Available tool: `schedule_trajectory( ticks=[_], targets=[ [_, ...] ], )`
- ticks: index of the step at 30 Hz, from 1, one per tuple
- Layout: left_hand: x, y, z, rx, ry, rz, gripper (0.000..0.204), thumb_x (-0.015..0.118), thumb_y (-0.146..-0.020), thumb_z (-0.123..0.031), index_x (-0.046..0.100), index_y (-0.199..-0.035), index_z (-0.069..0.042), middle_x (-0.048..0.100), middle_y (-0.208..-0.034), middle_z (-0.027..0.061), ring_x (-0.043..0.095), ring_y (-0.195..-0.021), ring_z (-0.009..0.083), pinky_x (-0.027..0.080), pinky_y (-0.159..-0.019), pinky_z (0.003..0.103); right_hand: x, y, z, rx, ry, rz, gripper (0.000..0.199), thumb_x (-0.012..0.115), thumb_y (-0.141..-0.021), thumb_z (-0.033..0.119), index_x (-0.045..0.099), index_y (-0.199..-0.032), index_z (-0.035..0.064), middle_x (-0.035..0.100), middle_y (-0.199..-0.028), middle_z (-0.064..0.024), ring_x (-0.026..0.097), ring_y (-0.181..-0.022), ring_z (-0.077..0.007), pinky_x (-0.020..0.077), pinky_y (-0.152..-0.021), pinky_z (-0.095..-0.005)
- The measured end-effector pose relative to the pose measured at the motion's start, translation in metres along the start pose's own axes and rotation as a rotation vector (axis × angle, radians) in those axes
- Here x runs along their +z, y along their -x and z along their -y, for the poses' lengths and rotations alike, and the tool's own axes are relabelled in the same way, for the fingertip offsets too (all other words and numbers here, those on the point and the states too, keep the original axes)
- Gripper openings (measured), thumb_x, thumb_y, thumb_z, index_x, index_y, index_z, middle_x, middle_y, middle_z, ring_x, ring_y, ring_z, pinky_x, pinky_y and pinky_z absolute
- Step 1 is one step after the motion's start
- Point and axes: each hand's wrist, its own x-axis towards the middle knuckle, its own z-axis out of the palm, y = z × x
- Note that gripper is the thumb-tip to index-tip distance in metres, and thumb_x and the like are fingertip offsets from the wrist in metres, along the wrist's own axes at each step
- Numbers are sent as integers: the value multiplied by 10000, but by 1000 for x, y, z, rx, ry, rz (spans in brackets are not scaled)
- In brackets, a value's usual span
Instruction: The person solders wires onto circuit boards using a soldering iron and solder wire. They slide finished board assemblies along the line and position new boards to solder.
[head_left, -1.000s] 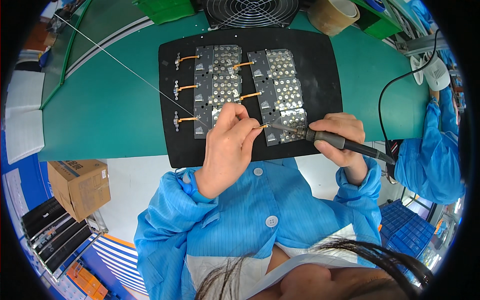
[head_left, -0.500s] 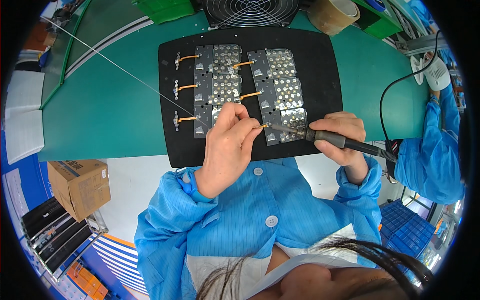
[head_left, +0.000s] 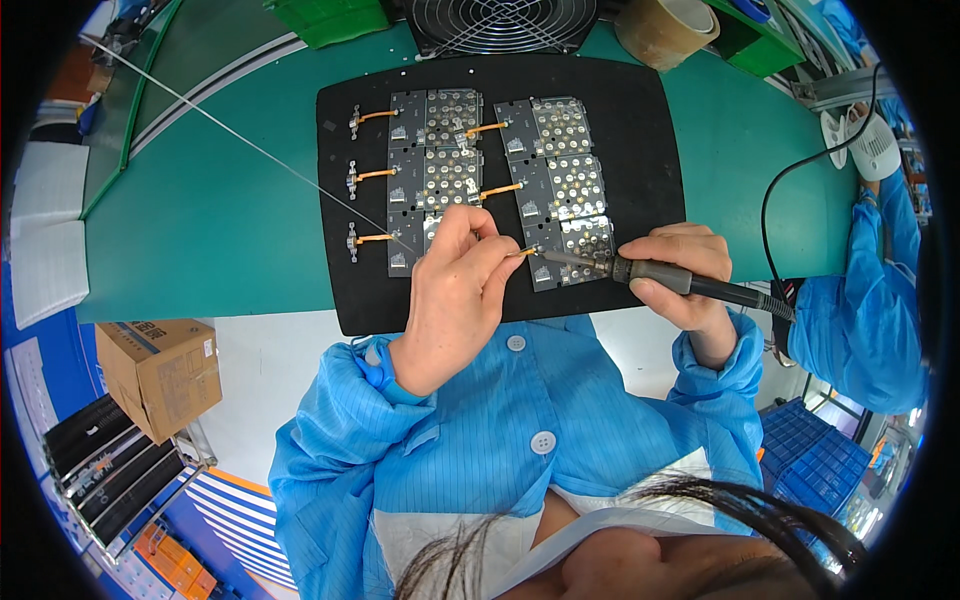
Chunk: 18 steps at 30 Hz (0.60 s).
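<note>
My right hand (head_left: 688, 272) grips a soldering iron (head_left: 660, 277) by its dark handle, with the tip pointing left. The tip meets the left part of the lowest circuit board (head_left: 590, 240) in the right column. Beside the tip, my left hand (head_left: 462, 290) is closed in a pinch on a short orange flex cable (head_left: 528, 251) at that board's edge. What else the left fingers hold is hidden. Boards with round pads stand in two columns on a black mat (head_left: 360, 300). Orange flex cables stick out to the left of the other boards, such as one cable (head_left: 376, 238) at lower left.
A thin pale wire (head_left: 240, 130) slants from the upper left down to my left hand. Beyond the mat stand a black fan grille (head_left: 500, 25) and a tape roll (head_left: 668, 30). A black cord (head_left: 768, 190) hangs at right, near a co-worker's blue sleeve (head_left: 860, 335). A cardboard box (head_left: 165, 380) sits lower left.
My hands, the soldering iron and the boards look unmoved. Only the co-worker's blue sleeve at the right has shifted slightly downward.
</note>
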Motion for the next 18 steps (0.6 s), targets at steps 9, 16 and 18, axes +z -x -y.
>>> schedule_trajectory(
  ticks=[9, 16, 18],
  targets=[
    [1, 0, -1, 4, 4, -3, 113, 698, -777, 96, 660, -874, 50, 489, -941, 75, 548, -665, 124, 435, -553, 256, -1, 0, 0, -16, -1, 8, 288, 726, -763, 182, 679, -932, -48, 646, -636, -120, 636, -512, -206, 473, -463, -271],
    [-1, 1, -1, 4, 0, -3, 115, 700, -774, 97, 658, -870, 48, 491, -946, 75, 548, -659, 121, 430, -549, 255, -1, 0, 0, -24, -21, 23, 286, 725, -765, 174, 676, -931, -53, 643, -632, -120, 627, -501, -206, 464, -456, -275],
    [-1, 1, -1, 10, 1, -6, 117, 700, -773, 97, 658, -869, 46, 491, -946, 75, 549, -658, 122, 429, -548, 255, -1, -1, -1, -26, -18, 18, 284, 724, -764, 171, 676, -932, -53, 642, -631, -120, 626, -499, -206, 463, -455, -275]
  ],
)
